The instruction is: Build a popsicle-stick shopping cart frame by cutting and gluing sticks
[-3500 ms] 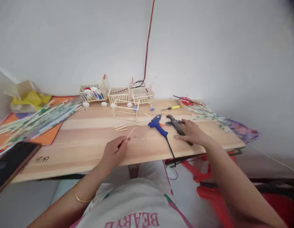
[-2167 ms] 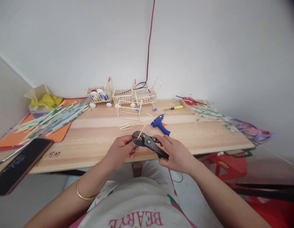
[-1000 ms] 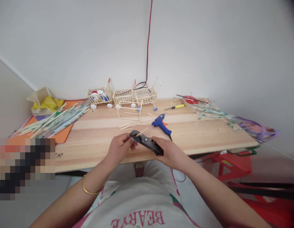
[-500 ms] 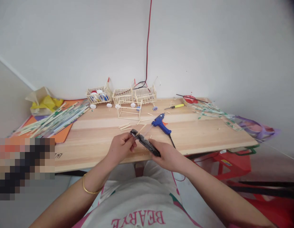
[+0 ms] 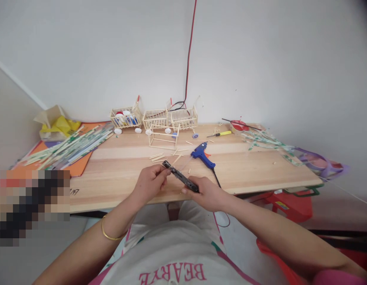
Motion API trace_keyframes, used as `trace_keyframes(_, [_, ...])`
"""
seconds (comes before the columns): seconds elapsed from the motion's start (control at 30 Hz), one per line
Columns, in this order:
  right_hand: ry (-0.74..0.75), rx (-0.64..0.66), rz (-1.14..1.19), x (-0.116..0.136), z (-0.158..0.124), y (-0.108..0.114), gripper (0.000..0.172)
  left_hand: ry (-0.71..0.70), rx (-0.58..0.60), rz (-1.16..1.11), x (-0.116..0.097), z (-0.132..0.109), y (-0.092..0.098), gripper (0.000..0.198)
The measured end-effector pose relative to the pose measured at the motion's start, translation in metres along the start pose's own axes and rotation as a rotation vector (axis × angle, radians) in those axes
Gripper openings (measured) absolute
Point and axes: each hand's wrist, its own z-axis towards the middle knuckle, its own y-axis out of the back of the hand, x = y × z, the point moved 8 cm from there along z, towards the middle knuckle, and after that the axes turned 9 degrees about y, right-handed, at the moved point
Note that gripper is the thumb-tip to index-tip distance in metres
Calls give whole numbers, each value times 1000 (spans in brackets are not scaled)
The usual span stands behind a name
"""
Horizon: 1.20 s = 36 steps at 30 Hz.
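My right hand (image 5: 207,193) is wrapped round the handle end of a black plier-like tool (image 5: 183,179), which points away to the left above the table's front edge. The tool's two long halves lie close together. At its far end, my left hand (image 5: 150,182) is pinched closed, fingertips right by the jaws. A thin wooden stick (image 5: 177,159) sticks out beyond the jaws, in line with the left fingertips; its near end is hidden. Just past the tool lies a blue glue gun (image 5: 203,154), and short cut sticks (image 5: 156,157) lie to its left.
Stick-built carts (image 5: 125,117) stand along the wall, with an open stick frame (image 5: 163,139) before them. Long wrapped sticks (image 5: 75,148) cover the table's left side. At the right are a yellow-handled tool (image 5: 224,133), a red dish (image 5: 239,126) and green-white strips (image 5: 265,140).
The black tool's halves have come closer together in my right hand. The stick's outer end has drawn slightly left and nearer the jaws. The whole view has shifted a little.
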Motion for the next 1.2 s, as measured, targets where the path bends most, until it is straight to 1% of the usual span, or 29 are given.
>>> trace_keyframes(0.1, [-24,29,29,-2,2,-1,32,19,27,-13,4,5,2,29])
trace_keyframes(0.17, [-11,68,101,1,2,1,31,-5,69,-66,2,10,7,24])
trace_keyframes(0.2, [4,105,154,5,2,2,30,-31,108,-126,-1,13,10,22])
trace_keyframes(0.23, [18,152,211,8,2,3,29,-68,155,-214,-6,15,13,33])
trace_keyframes(0.27, [30,201,264,12,0,3,29,-95,223,-313,-10,17,15,52])
trace_keyframes(0.3, [37,247,308,15,-1,2,29,-112,329,-377,-13,17,13,65])
trace_keyframes(0.33, [42,281,338,17,-2,2,29,-124,446,-424,-17,15,10,73])
trace_keyframes(0.4, [60,310,361,19,-3,2,30,-123,678,-467,-21,9,1,74])
trace_keyframes(0.43, [79,318,366,20,-3,1,31,-131,754,-484,-23,7,-2,72])
trace_keyframes(0.47, [104,322,370,21,-3,0,32,-147,800,-501,-24,5,-3,71])
trace_keyframes(0.5, [130,325,372,21,-2,-1,33,-170,816,-513,-25,5,-4,69])
trace_keyframes(0.6, [182,340,365,20,-1,-5,35,-231,791,-472,-24,9,-6,58])
trace_keyframes(0.67, [186,339,336,17,0,-6,36,-228,775,-428,-21,13,-8,53])
trace_keyframes(0.77, [187,306,295,17,1,-7,36,-218,758,-430,-18,18,-9,51])
trace_keyframes(0.83, [172,267,264,17,0,-9,35,-201,780,-431,-15,19,-10,51])
trace_keyframes(0.93, [141,224,231,19,-3,-14,32,-159,848,-409,-9,18,-14,51])
trace_keyframes(1.07, [101,225,264,20,-5,-22,29,-123,887,-440,-3,21,-17,51])
trace_keyframes(1.2, [90,242,249,19,-2,-23,29,-103,898,-471,-2,22,-18,51])
